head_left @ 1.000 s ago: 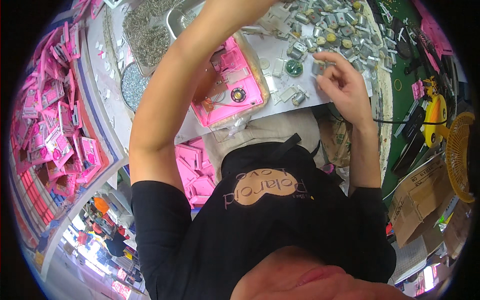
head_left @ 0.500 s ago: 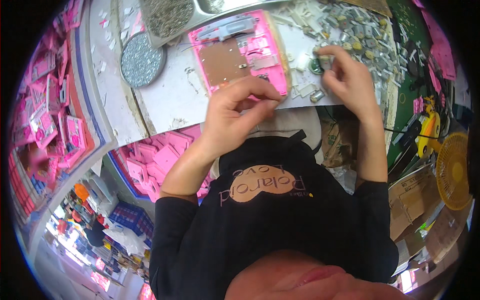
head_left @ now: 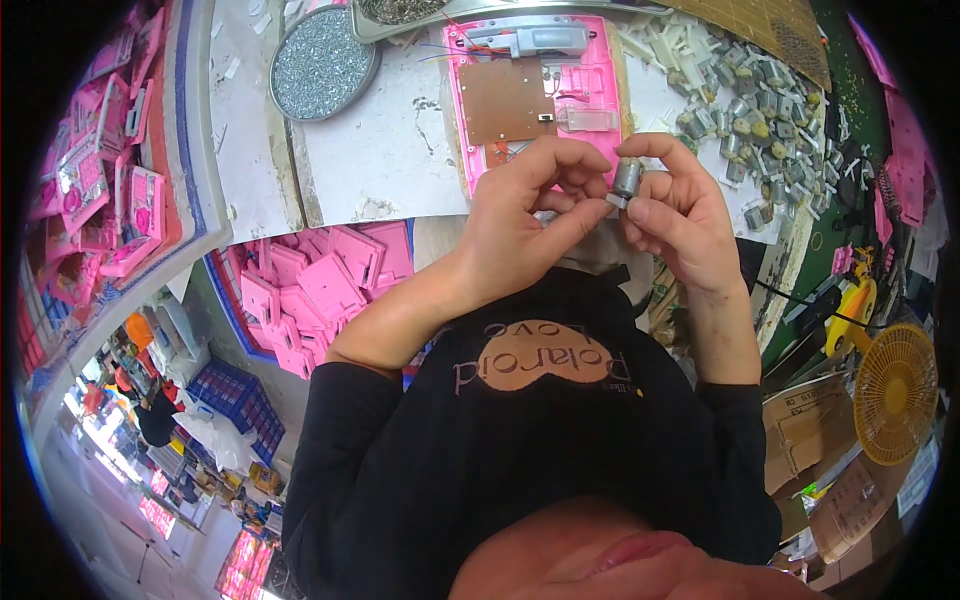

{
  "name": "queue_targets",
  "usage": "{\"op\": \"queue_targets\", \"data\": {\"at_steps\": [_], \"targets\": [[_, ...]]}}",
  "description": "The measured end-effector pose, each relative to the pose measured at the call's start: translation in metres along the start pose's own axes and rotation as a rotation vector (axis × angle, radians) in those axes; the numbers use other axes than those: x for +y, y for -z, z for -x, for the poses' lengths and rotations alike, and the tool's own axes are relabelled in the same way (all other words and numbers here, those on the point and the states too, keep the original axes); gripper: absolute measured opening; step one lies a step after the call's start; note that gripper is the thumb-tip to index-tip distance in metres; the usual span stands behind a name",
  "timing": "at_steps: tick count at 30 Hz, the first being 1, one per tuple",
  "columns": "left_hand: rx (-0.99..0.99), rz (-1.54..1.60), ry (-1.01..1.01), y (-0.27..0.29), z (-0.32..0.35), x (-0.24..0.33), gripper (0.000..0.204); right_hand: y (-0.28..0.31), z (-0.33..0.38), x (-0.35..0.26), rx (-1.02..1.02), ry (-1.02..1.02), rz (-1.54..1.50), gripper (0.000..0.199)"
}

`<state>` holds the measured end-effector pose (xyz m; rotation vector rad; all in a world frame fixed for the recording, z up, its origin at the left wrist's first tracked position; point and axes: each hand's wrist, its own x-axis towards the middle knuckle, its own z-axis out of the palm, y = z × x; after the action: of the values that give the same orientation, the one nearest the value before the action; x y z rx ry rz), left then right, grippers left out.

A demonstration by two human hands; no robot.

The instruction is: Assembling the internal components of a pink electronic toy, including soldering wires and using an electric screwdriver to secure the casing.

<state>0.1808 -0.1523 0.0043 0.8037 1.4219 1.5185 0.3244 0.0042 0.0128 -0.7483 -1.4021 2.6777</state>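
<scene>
Between my right thumb and fingers is a small silver cylindrical motor [head_left: 627, 178], pinched by my right hand [head_left: 680, 205] above the table's front edge. My left hand [head_left: 540, 200] has its fingers curled and its thumb tip against a small white plastic piece [head_left: 615, 201] at the motor's lower end. Whether the two parts are joined cannot be made out. Just behind my hands lies an open pink plastic casing [head_left: 590, 82]. Inside it are a brown circuit board [head_left: 505, 100], a grey part [head_left: 550, 42] along the far side, and thin wires.
Loose motors [head_left: 770, 120] and white plastic pieces [head_left: 665, 50] cover the table's right side. A round dish of small screws [head_left: 325, 65] and a metal tray [head_left: 405, 12] stand behind. Pink casings [head_left: 325, 285] fill a crate at lower left; a yellow fan [head_left: 895, 395] stands right.
My right hand has come leftward from the motor pile with a motor in its fingers. My left hand has moved right to meet it. The whole view has shifted slightly.
</scene>
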Motion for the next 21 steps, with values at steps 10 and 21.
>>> {"op": "queue_targets", "data": {"at_steps": [10,21], "targets": [[-0.004,-0.262,-0.22,0.007,0.004,-0.01,0.029,-0.008,0.003,0.005,0.124,0.527,0.821,0.039],[-0.019,-0.347,-0.386,0.015,-0.002,0.0,0.025,-0.002,-0.006,-0.009,0.009,1.072,1.099,0.035]]}}
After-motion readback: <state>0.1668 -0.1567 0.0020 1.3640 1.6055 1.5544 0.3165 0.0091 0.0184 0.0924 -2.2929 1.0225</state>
